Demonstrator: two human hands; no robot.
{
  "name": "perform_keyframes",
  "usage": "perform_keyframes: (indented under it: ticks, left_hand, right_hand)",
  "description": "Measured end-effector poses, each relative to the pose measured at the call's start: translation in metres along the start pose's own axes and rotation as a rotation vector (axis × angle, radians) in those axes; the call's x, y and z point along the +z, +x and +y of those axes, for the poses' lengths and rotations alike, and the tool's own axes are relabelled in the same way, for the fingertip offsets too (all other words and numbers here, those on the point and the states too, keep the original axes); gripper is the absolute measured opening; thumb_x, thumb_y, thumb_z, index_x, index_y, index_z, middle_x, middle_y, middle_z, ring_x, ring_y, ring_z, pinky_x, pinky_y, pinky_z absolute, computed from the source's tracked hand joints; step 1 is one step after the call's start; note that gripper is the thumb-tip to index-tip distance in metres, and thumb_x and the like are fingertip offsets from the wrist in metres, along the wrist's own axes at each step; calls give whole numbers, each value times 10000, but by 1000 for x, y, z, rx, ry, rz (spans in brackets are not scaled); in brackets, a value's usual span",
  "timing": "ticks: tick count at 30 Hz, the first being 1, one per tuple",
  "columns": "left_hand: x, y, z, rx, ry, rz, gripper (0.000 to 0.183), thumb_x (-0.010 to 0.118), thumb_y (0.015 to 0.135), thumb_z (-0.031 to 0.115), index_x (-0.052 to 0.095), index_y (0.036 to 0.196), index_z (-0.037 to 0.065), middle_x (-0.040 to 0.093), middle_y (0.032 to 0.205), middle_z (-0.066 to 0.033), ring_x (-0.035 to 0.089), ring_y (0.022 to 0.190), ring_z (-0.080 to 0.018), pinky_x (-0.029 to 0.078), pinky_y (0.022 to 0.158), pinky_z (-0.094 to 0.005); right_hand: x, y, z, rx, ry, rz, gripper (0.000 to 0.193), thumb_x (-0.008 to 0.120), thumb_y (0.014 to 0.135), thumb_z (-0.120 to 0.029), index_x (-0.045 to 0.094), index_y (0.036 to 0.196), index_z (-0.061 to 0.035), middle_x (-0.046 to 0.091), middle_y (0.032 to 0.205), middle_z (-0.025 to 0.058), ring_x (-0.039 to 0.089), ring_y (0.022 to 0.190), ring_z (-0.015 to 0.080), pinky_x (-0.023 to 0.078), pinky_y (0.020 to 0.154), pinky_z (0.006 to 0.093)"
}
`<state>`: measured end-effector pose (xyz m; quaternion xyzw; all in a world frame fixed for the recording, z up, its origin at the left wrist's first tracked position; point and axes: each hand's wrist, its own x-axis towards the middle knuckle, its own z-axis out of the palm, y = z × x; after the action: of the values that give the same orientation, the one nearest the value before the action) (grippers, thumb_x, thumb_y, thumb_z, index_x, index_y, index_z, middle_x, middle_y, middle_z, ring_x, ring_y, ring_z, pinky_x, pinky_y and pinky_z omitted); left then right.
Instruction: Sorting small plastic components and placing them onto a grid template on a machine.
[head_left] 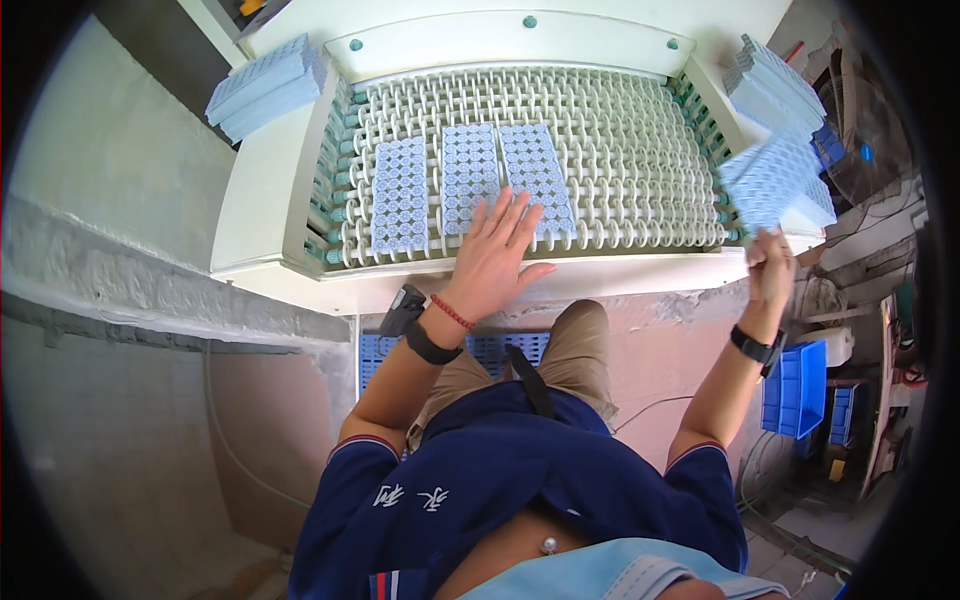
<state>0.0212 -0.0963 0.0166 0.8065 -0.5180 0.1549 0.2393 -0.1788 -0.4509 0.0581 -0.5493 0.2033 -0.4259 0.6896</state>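
Note:
My right hand is closed on the near corner of a light-blue circuit board panel, blurred and tilted over the conveyor's right edge. Whether it is a single sheet I cannot tell. My left hand is spread, palm down, fingertips over the near ends of the middle panel and the right panel; whether they touch is unclear. A third panel lies to their left. All three rest flat, side by side, on the wheeled roller conveyor, each covered in a repeating round pattern.
Stacks of light-blue panels stand on the machine's left side and right side. The conveyor's raised front edge runs before me. Blue plastic bins are at lower right, near a fan. A concrete wall borders the left.

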Motion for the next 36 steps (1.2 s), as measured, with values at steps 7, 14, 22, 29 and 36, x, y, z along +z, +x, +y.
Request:
perform_keyframes:
  ticks: [7,14,22,29,36]
  left_hand:
    - [-12,-15,21,-597,-1907,-86,466,446,947,269,385,1276,-56,476,1268,-189,513,1130,-250,448,909,-386]
    - [-11,-46,1,-732,-1999,109,270,464,933,126,512,1138,-43,612,1052,-103,615,925,-178,506,803,-326]
    - [-29,-82,-21,-748,-1912,278,314,474,917,78,474,1197,-64,583,1124,-141,603,978,-214,497,852,-341]
    - [-34,-95,-20,-735,-2053,277,339,427,938,98,441,1233,-67,568,1155,-140,586,1025,-216,485,874,-334]
    - [-28,-87,-16,-715,-1985,256,343,499,888,33,470,1219,-50,584,1128,-136,592,1004,-200,484,867,-320]
  right_hand:
    - [116,-92,51,542,138,-552,153,539,754,38,597,894,18,503,541,21,440,370,91,392,375,205]
    - [168,-128,69,611,-207,-720,128,613,780,-23,621,888,45,589,603,40,518,447,70,432,418,188]
    - [140,-52,75,463,-130,-517,115,599,779,-21,641,866,41,596,620,40,511,448,66,408,407,180]
    - [110,10,94,174,-919,-466,269,640,731,-113,649,965,19,630,689,83,541,491,134,445,483,271]
    - [156,-63,69,-419,-1229,-254,277,711,753,-229,658,929,-22,644,750,102,586,610,147,470,568,256]
